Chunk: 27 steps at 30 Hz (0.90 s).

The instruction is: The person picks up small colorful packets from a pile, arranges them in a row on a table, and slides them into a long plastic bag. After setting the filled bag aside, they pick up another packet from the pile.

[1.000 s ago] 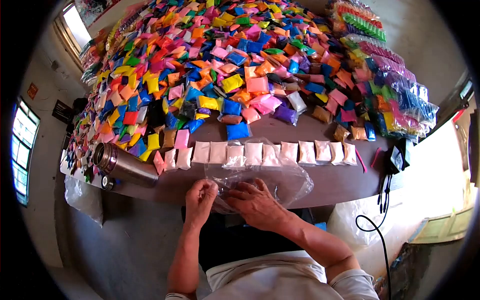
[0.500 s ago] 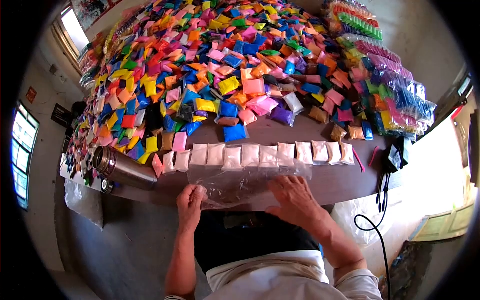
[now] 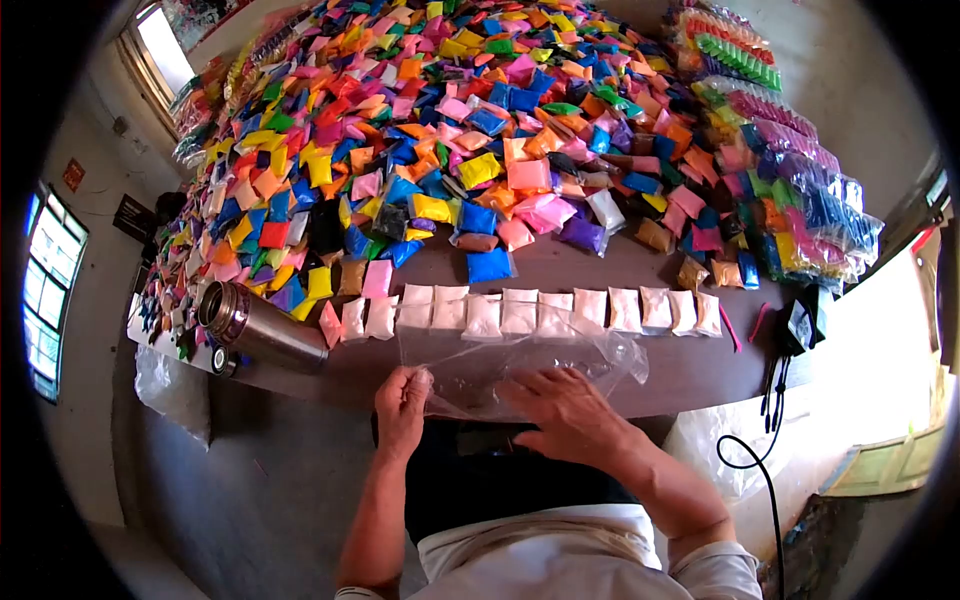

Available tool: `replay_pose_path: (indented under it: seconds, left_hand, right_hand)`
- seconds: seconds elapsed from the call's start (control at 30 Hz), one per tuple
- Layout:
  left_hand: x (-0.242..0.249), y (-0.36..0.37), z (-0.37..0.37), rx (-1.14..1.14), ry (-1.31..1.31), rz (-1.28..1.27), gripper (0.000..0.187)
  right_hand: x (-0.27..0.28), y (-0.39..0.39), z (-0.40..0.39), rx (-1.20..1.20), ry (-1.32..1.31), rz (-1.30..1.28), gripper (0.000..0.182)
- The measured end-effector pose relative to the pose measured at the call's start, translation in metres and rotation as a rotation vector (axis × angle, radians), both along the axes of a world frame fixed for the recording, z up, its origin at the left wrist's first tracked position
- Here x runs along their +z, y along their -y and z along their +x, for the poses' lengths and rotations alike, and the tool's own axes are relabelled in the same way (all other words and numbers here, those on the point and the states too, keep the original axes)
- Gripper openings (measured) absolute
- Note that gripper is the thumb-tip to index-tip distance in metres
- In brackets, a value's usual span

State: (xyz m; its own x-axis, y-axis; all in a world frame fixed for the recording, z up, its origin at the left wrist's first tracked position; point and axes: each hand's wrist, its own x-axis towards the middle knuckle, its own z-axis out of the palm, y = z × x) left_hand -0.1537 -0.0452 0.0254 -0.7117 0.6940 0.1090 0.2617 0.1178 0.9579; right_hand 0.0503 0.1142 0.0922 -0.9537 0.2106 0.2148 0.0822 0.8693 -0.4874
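A clear plastic bag lies spread along the near edge of the table, its far side overlapping part of a row of pale pink packets. My left hand pinches the bag's near left corner between thumb and fingers. Over the middle of the same bag is my right hand, its fingers stretched out and nothing gripped in them. Whether the right palm presses on the film cannot be made out.
A steel flask lies tilted at the left, near its lid. Behind the row rises a large heap of coloured packets. Bagged packets are stacked at the right, near a black device with a cable.
My right hand has slid left and a little toward me across the bag. My left hand keeps its pinch on the corner. The whole view has shifted slightly.
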Motion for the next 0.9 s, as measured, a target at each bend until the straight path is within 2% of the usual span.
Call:
replay_pose_path:
  seconds: [0.13,0.2,0.23,0.3,0.4,0.53,0.7,0.77,0.8,0.9]
  left_hand:
    - [0.000,-0.002,0.005,0.009,-0.097,0.002,0.025]
    - [-0.002,0.000,0.005,0.008,-0.091,0.015,0.025]
    - [-0.002,0.000,0.005,0.002,-0.085,0.028,0.025]
    - [-0.004,-0.001,0.005,0.004,-0.077,0.034,0.025]
    - [-0.005,-0.001,0.005,-0.002,-0.094,0.019,0.024]
    - [-0.005,-0.001,0.008,0.042,-0.064,0.018,0.021]
    - [-0.002,-0.001,0.008,0.018,-0.016,0.023,0.022]
    - [0.000,-0.005,0.008,-0.021,-0.130,0.080,0.024]
    - [-0.003,-0.004,0.008,0.003,-0.144,-0.008,0.028]
    - [-0.012,-0.006,0.006,0.021,-0.228,0.005,0.028]
  right_hand:
    - [-0.034,0.003,-0.025,0.092,-0.033,-0.051,0.037]
    - [-0.036,0.004,-0.031,0.108,0.134,-0.075,0.035]
    - [-0.034,0.007,-0.033,0.109,0.134,-0.075,0.035]
    - [-0.026,0.012,-0.036,0.146,-0.068,-0.095,0.026]
    - [-0.038,0.020,-0.041,0.029,0.056,-0.051,0.024]
    - [-0.036,0.021,-0.043,0.029,0.120,-0.094,0.026]
    - [-0.035,0.022,-0.042,-0.004,0.183,-0.020,0.030]
    - [-0.036,0.019,-0.042,-0.028,0.151,-0.027,0.032]
    - [-0.037,0.018,-0.043,-0.031,0.156,-0.042,0.032]
    - [-0.038,0.018,-0.043,-0.050,0.138,-0.062,0.028]
